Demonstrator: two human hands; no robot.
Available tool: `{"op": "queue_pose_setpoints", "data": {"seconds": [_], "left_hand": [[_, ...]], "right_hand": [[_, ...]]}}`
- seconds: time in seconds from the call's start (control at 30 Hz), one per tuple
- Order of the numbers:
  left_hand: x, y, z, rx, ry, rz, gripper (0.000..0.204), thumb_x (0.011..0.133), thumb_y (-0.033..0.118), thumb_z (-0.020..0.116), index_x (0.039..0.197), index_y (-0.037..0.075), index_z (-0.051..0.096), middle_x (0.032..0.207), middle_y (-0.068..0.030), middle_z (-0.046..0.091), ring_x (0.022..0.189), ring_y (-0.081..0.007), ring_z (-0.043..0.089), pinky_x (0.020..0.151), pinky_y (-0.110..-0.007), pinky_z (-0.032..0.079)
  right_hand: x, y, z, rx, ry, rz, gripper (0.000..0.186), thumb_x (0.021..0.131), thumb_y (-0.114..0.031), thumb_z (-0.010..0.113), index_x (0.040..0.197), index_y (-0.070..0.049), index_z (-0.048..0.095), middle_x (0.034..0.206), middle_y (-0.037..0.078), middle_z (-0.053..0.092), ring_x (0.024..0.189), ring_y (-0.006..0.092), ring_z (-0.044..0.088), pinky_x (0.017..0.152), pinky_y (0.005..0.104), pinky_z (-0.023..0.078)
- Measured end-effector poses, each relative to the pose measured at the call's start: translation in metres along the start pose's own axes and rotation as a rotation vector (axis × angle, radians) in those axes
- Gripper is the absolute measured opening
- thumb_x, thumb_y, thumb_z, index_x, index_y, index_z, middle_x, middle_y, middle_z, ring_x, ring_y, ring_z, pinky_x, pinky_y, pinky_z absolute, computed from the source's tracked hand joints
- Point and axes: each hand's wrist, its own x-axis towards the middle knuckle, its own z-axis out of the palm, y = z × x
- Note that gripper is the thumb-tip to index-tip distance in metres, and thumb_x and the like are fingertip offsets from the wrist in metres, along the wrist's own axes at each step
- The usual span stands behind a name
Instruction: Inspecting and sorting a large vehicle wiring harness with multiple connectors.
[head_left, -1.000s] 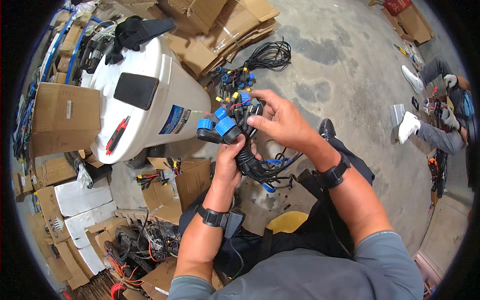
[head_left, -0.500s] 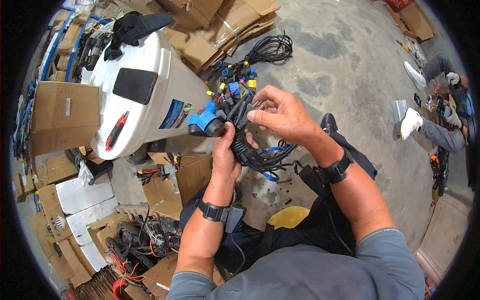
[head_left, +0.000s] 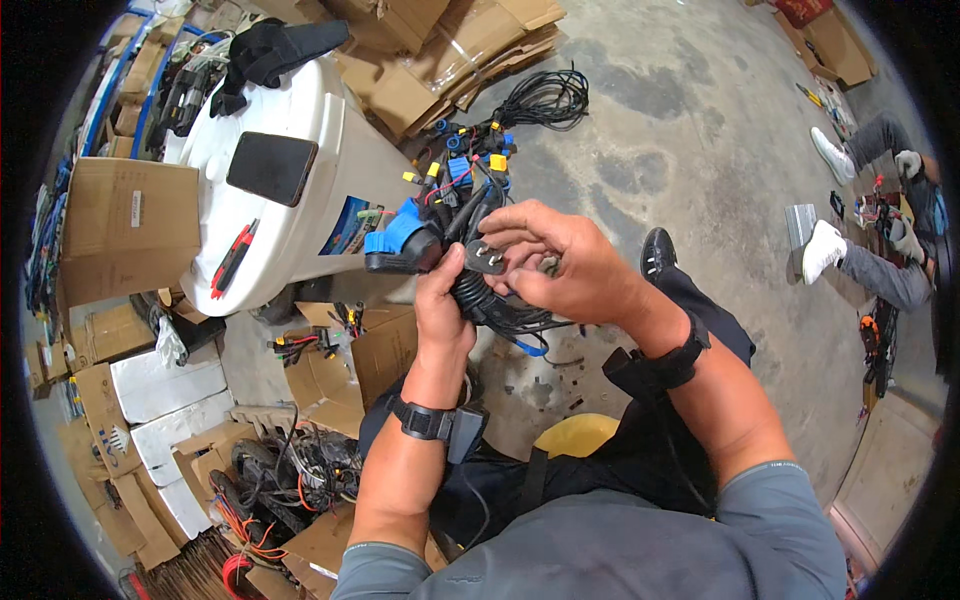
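My left hand [head_left: 440, 309] grips a coiled bundle of black cables [head_left: 474, 297] over the floor, thumb on top and fingers hidden beneath. A black two-pin plug [head_left: 486, 258] faces up at the bundle's top, beside my left thumb. To its left sticks out a thick black connector with a blue collar [head_left: 408, 236]. My right hand [head_left: 560, 255] is closed at the plug's right side, its fingers curled beside the cables. A small pale thing [head_left: 549, 265] shows among those fingers; its kind is unclear. Beyond the bundle are yellow and blue connectors [head_left: 470, 172].
A white bucket [head_left: 350, 150] at the left carries a phone [head_left: 271, 168], a red-black pen-like tool [head_left: 234, 260] and black cloth [head_left: 275, 55]. Flattened cardboard [head_left: 450, 50] lies beyond. An open carton [head_left: 385, 350] stands near my left knee. Another person's gloved hand [head_left: 908, 163] shows at right.
The bundle has turned, bringing the plug's pins into sight. My right hand has moved slightly down, its fingers now beside the plug. The blue-collared connector has shifted left.
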Motion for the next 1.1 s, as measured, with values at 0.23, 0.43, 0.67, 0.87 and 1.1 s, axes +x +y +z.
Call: {"op": "queue_pose_setpoints", "data": {"seconds": [0.23,0.43,0.67,0.87,1.1], "left_hand": [[0.0,-0.008,-0.006,0.01,-0.189,-0.072,0.035,0.094,0.031,0.051,0.106,0.0,0.058,0.086,-0.0106,0.062,0.076,-0.0219,0.061,0.069,-0.036,0.05],[0.0,-0.011,0.001,0.067,-0.112,-0.048,0.02,0.09,0.015,0.056,0.101,-0.001,0.058,0.079,-0.0095,0.061,0.063,-0.0179,0.061,0.057,-0.033,0.056],[0.0,-0.011,0.004,0.062,-0.039,-0.036,0.017,0.091,0.015,0.059,0.099,0.001,0.058,0.076,-0.0087,0.06,0.062,-0.0169,0.06,0.057,-0.032,0.055],[-0.002,-0.008,0.009,0.15,-0.042,0.004,0.022,0.092,0.022,0.062,0.097,0.001,0.059,0.074,-0.0085,0.061,0.061,-0.0164,0.06,0.056,-0.03,0.052],[-0.006,0.002,0.008,-0.034,-0.103,0.012,0.016,0.091,0.017,0.063,0.095,0.002,0.058,0.079,-0.0075,0.061,0.066,-0.0166,0.061,0.064,-0.031,0.052]], "right_hand": [[0.004,0.011,-0.002,0.019,-0.047,0.105,0.041,0.074,0.007,0.056,0.114,-0.002,0.059,0.072,0.016,0.066,0.063,0.0216,0.067,0.06,0.0326,0.054],[0.006,0.02,-0.009,-0.417,0.016,-0.159,0.031,0.07,-0.001,0.065,0.1,-0.006,0.06,0.066,0.017,0.063,0.064,0.0369,0.064,0.057,0.0426,0.051],[0.007,0.026,-0.01,-0.667,0.003,-0.118,0.016,0.071,-0.014,0.07,0.084,-0.01,0.061,0.064,0.017,0.062,0.062,0.039,0.063,0.054,0.0473,0.049],[0.005,0.031,-0.008,-0.67,-0.056,-0.024,0.013,0.075,-0.019,0.069,0.077,-0.009,0.062,0.065,0.018,0.062,0.066,0.0389,0.063,0.059,0.0485,0.049],[0.006,0.028,0.004,-0.474,-0.196,0.079,0.023,0.086,-0.025,0.059,0.078,-0.005,0.063,0.068,0.019,0.063,0.065,0.0386,0.063,0.061,0.0481,0.049]]}}
